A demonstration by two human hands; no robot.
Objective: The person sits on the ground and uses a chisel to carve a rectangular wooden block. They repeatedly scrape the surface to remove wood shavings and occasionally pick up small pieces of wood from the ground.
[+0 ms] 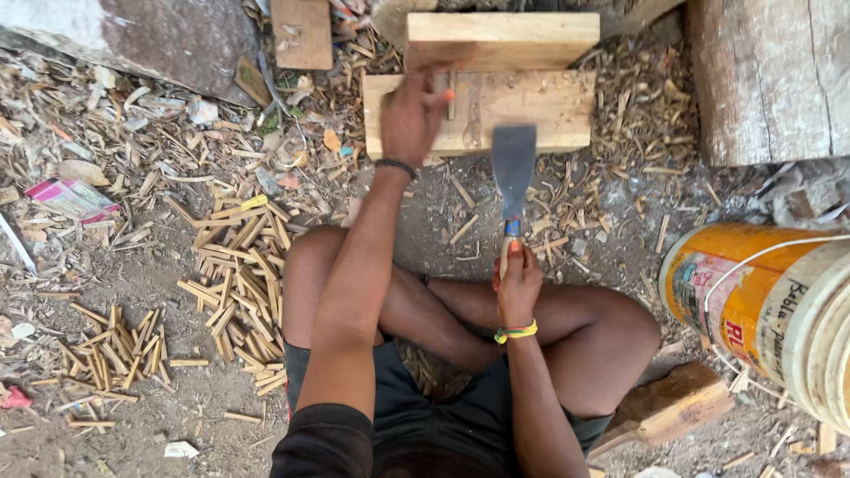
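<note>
One view is supplied, the head camera, looking straight down at your crossed legs and the ground ahead.

Head view, right side: your right hand [518, 281] is closed around the handle of a cleaver [513, 173], a green-and-yellow band on the wrist. The cleaver's long axis runs nearly vertical in the frame, directly away from your body. The handle end is in your fist; the broad grey blade points forward, and its squared far end overlaps the near edge of the wooden block [540, 111]. Whether the blade touches the block or hangs just above it cannot be determined.

Head view, left side: your left hand [413, 113] rests on the left part of the same block, fingers curled, a dark band at the wrist. It appears to pinch a small thin stick [451, 104] standing against the block's top, long axis also pointing away from you; motion blur prevents confirmation of the grip. The stick lies left of the blade, apart from it.

Surroundings: a second plank [502, 37] sits behind the block. A heap of cut sticks [241, 283] lies on the ground to your left, long axes mixed. A yellow bucket [761, 305] lies on its side to your right, well apart from the cleaver.
</note>
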